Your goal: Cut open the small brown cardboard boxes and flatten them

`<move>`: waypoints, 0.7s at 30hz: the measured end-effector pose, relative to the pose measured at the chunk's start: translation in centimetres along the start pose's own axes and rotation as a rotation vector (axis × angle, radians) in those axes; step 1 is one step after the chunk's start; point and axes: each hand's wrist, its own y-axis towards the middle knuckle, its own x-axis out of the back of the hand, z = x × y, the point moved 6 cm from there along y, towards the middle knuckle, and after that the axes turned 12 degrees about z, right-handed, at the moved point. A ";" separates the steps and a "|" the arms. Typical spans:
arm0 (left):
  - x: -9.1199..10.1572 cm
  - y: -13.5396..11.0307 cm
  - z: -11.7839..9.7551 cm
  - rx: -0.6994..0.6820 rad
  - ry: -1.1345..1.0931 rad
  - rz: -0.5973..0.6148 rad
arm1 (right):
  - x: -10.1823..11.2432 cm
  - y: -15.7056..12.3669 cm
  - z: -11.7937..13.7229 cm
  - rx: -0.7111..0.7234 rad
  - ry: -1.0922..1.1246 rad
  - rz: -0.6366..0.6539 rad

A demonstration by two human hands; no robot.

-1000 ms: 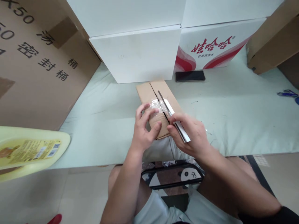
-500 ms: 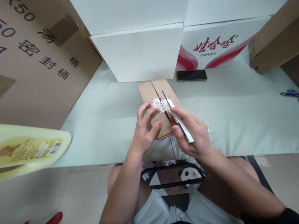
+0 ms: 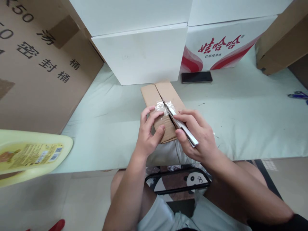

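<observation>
A small brown cardboard box [image 3: 170,93] lies on the pale green cloth, its two top flaps meeting along a dark seam. Clear tape [image 3: 160,106] crosses that seam near the middle. My left hand [image 3: 150,131] holds the box from the left, thumb on its near end and fingertips at the tape. In my right hand [image 3: 198,134] is a silver utility knife [image 3: 184,127], gripped between thumb and fingers. The blade tip meets the seam at the tape; how deep it goes I cannot tell.
White cartons [image 3: 141,54] stand behind the box, with a black phone [image 3: 196,77] at their foot. A large brown carton [image 3: 48,80] and a yellow bottle [image 3: 33,157] are on the left. Blue-handled scissors [image 3: 299,95] lie far right. Below the edge sits a panda-patterned item [image 3: 178,184].
My right hand has brought the knife slightly left and down, from above the right flap onto the taped seam. My left hand and the box stay as they were.
</observation>
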 end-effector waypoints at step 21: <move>0.0 0.0 0.0 -0.009 -0.013 -0.019 | 0.0 0.0 0.1 0.015 0.048 0.024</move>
